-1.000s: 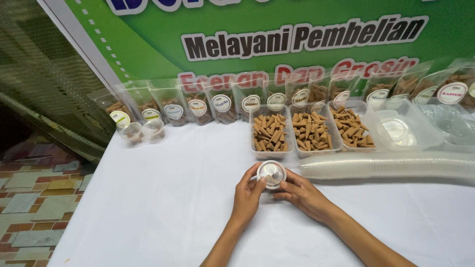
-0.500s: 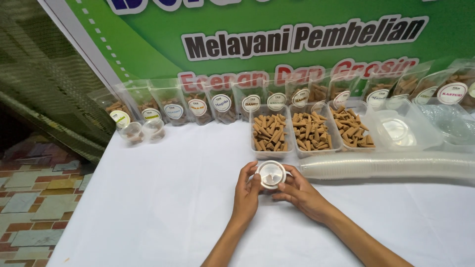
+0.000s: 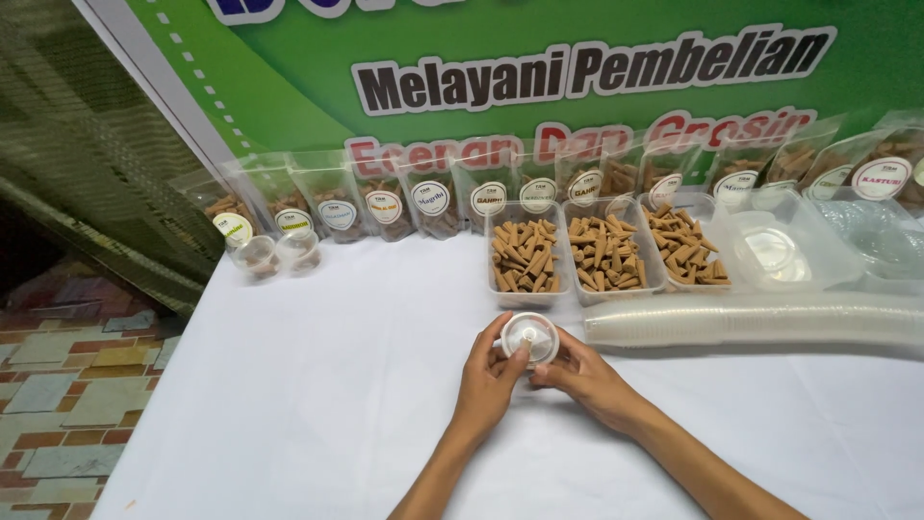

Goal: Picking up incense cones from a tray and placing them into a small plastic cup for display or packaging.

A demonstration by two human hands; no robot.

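Head view: both hands' fingers still clasping lidded cup, left thumb now atop.

The little cup at center frame looks like clear glossy plastic with a thin see-through lid. Same shiny clear plastic for the tubs above it, holding matt, rough brown cones. The long cup stack on the right is translucent, smooth plastic. The tablecloth is matt white cloth. The banner up top looks like slick vinyl.
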